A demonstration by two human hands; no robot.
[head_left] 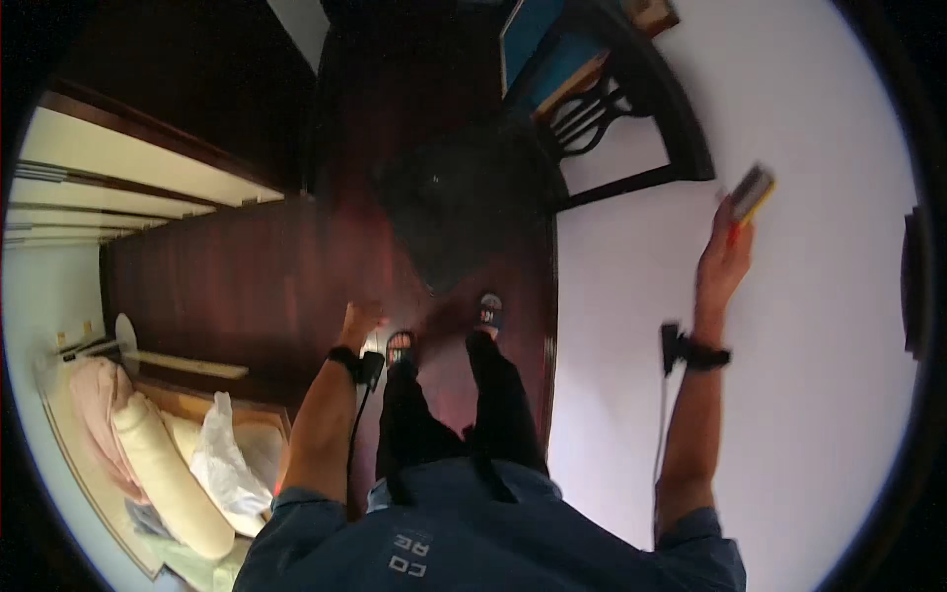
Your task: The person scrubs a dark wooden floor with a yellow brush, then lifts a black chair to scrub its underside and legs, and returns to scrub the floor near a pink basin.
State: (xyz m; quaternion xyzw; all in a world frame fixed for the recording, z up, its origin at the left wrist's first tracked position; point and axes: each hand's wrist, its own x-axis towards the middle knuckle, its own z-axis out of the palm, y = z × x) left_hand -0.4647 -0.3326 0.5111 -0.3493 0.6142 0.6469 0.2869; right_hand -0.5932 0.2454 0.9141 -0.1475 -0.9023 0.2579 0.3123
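My right hand [725, 259] is raised in front of the white wall [631, 395] on the right. Its fingers are closed round a brush [754, 195] with a greyish head, a yellow edge and a bit of red by the hand. Motion blurs the brush, and I cannot tell whether it touches the wall. Low over the dark red floor, my left hand [364, 320] has its fingers curled in. Something pale [372, 341] shows just below it, too small to make out. Both wrists wear black straps with cables.
Ahead stands a black chair [681, 158] by the wall, beside a dark square surface [464, 197]. A blue panel [538, 44] leans behind it. At the lower left, a bed [187, 400] bears rolled cream bedding [173, 474] and a white plastic bag [225, 459]. My sandalled feet stand on wooden flooring [237, 276].
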